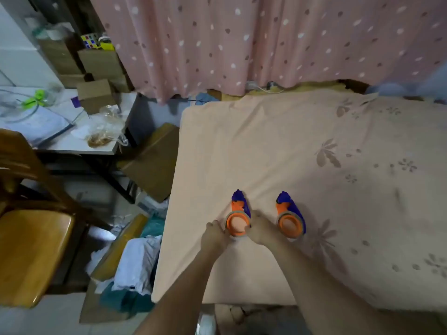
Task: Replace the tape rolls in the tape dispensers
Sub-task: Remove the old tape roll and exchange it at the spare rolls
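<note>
Two blue and orange tape dispensers lie side by side on the peach sheet near the bed's front edge. The left dispenser [238,215] carries a tape roll around its orange hub. My left hand [214,234] grips that roll from the left and my right hand [260,228] grips it from the right, both with fingers curled on its rim. The right dispenser [290,217], also with a roll on its orange hub, lies untouched just right of my right hand.
The bed [314,153] with its flower-print sheet fills the right side, with a pink dotted curtain [242,44] behind. Left of it stand a wooden chair [31,238], a cluttered table [72,126], cardboard boxes [154,160] and piled cloth [135,267] on the floor.
</note>
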A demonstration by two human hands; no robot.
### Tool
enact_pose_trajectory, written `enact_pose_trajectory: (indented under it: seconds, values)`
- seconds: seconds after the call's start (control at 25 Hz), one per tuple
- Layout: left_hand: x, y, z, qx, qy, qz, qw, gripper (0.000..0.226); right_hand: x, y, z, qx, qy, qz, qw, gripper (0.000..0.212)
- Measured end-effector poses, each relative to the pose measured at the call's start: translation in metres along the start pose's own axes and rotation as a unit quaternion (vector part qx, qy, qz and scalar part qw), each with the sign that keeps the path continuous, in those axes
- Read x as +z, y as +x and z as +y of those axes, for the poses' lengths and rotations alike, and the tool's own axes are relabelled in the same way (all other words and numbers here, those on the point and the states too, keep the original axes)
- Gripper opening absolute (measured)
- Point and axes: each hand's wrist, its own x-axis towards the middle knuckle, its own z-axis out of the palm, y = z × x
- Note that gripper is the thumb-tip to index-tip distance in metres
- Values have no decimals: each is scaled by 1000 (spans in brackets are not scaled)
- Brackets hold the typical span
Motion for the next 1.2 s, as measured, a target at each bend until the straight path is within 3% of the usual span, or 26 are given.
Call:
enact_pose_trajectory:
  seconds: [0.2, 0.32, 0.48, 0.6, 0.72, 0.84, 1.0, 1.08, 1.2]
  values:
    - [14, 18, -4, -1, -88, -1, 996, 44, 15, 16, -1, 29, -11, 84, 996, 46]
    - [17, 22, -1, -13, -135, 31, 990, 39, 21, 21, -6, 22, 8, 80, 996, 31]
    - [16, 25, -10, -47, -134, 47, 989, 31, 29, 21, -11, 6, 72, 61, 996, 38]
    - [18, 27, -10, -56, -143, 54, 987, 33, 26, 26, -7, 1, 30, 58, 998, 43]
    - [19, 24, -7, -67, -158, 52, 984, 38, 12, 26, -3, -12, -69, 78, 995, 30]
    - [19, 27, -8, -72, -151, 48, 985, 38, -2, 22, -1, 10, -167, 83, 982, 41]
    - [21, 31, -8, -85, -156, 44, 983, 34, 4, 6, -18, -13, -143, 163, 976, 31]
    - [19, 31, -8, -86, -164, 44, 982, 34, 19, 4, -25, -16, -128, 141, 982, 32]
    - [16, 30, -5, -81, -149, 51, 984, 31, 38, 5, -27, 56, -62, 63, 995, 35]
